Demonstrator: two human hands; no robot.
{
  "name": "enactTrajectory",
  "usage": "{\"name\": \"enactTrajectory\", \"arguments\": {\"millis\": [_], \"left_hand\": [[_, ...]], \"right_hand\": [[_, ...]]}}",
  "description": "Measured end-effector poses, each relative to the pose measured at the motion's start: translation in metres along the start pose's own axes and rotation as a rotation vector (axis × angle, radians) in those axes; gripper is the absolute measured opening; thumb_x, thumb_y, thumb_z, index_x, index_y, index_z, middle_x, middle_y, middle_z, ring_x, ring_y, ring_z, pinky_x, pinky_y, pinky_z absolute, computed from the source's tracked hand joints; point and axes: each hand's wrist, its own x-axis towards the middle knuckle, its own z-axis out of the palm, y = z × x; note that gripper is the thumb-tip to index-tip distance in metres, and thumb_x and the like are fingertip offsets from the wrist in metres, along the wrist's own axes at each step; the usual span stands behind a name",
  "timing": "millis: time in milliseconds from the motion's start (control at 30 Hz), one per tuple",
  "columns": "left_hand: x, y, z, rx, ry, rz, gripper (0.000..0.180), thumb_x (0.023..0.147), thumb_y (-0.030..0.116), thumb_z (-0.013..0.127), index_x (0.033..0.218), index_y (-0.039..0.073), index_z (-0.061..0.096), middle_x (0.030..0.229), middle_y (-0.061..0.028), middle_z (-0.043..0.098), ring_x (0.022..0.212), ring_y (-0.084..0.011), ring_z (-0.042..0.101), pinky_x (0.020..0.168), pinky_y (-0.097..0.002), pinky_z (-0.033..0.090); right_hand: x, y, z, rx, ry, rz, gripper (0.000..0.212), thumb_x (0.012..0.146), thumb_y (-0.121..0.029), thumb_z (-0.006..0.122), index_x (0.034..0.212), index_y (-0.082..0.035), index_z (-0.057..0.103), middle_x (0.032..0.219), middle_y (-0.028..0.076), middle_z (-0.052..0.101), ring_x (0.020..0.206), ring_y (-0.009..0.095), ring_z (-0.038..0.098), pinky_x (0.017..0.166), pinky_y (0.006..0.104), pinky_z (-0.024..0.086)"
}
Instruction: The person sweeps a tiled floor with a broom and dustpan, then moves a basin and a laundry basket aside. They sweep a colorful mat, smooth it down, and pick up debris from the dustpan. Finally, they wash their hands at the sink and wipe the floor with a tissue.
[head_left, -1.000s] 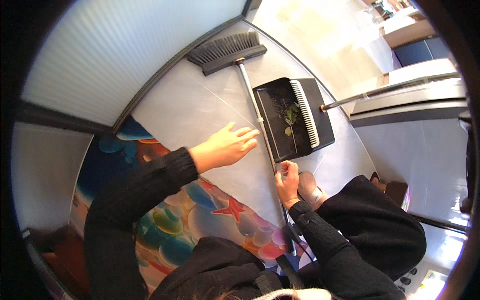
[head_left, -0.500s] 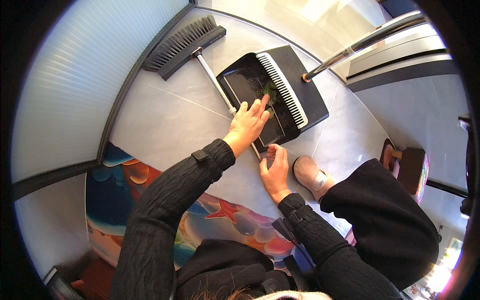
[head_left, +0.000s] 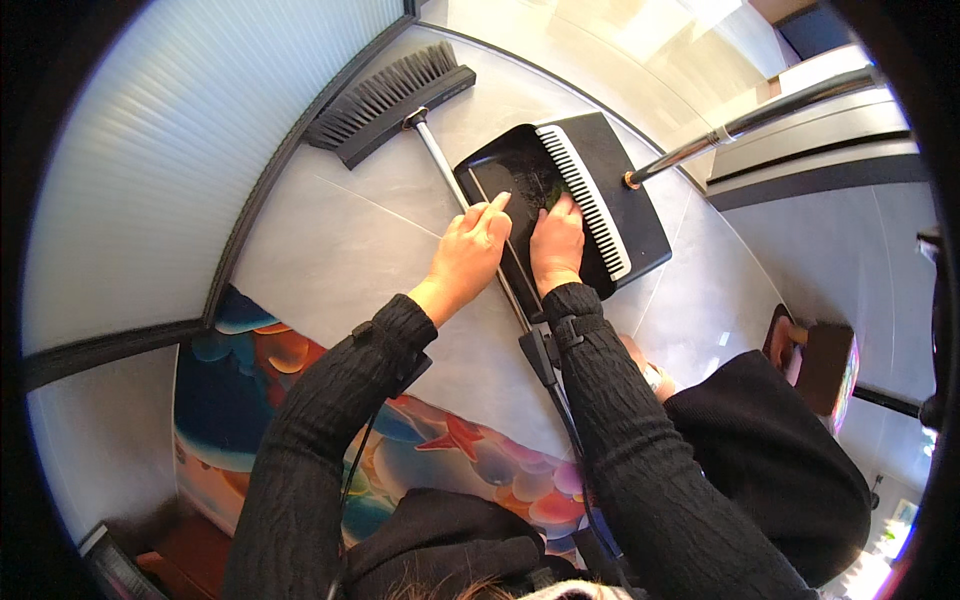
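A black dustpan lies on the floor with dark debris and a bit of green leaf inside. My right hand reaches into the pan, its fingers bent down and closed at the leaf, mostly covering it. Over the pan's left edge and the broom handle is my left hand, fingers curled and drawn together; what they hold, if anything, is hidden. A white comb-like strip of teeth runs across the dustpan, just right of my right hand.
The broom lies with its dark bristles against the ribbed panel at left. The dustpan's metal pole slants up to the far right. A colourful mat covers the near floor. My trouser leg is at right, near a brown box-like object.
My right hand has moved forward into the dustpan, to the leaf. My left hand has drawn back from the leaf to the pan's left edge. The whole view has shifted slightly.
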Motion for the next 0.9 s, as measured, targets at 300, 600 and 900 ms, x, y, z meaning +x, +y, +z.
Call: {"name": "enactTrajectory", "arguments": {"millis": [300, 600, 900], "left_hand": [[0.001, 0.007, -0.007, -0.202, -0.016, -0.036, 0.014, 0.081, 0.001, 0.05, 0.094, 0.004, 0.047, 0.136, -0.0177, 0.049, 0.12, -0.0327, 0.048, 0.099, -0.042, 0.04], [0.0, 0.008, 0.012, -0.129, -0.113, -0.007, 0.017, 0.084, 0.007, 0.05, 0.1, 0.005, 0.049, 0.141, -0.014, 0.045, 0.128, -0.0306, 0.045, 0.099, -0.055, 0.039], [-0.004, 0.018, 0.018, -0.204, -0.105, 0.062, 0.014, 0.086, 0.006, 0.049, 0.1, 0.005, 0.049, 0.144, -0.0112, 0.043, 0.13, -0.0276, 0.044, 0.102, -0.047, 0.035]], "right_hand": [[-0.003, 0.021, 0.013, 0.089, 0.143, 0.08, 0.022, 0.084, -0.017, 0.064, 0.096, 0.001, 0.06, 0.086, 0.024, 0.064, 0.084, 0.042, 0.062, 0.076, 0.0449, 0.05], [-0.012, 0.016, -0.001, 0.245, 0.172, 0.145, 0.017, 0.081, -0.017, 0.067, 0.082, 0.0, 0.065, 0.067, 0.014, 0.063, 0.065, 0.029, 0.064, 0.064, 0.0369, 0.049], [-0.034, 0.026, -0.018, 0.868, -0.057, 0.491, 0.019, 0.086, -0.013, 0.069, 0.095, 0.003, 0.068, 0.079, 0.006, 0.067, 0.065, 0.011, 0.062, 0.059, 0.0228, 0.052]]}}
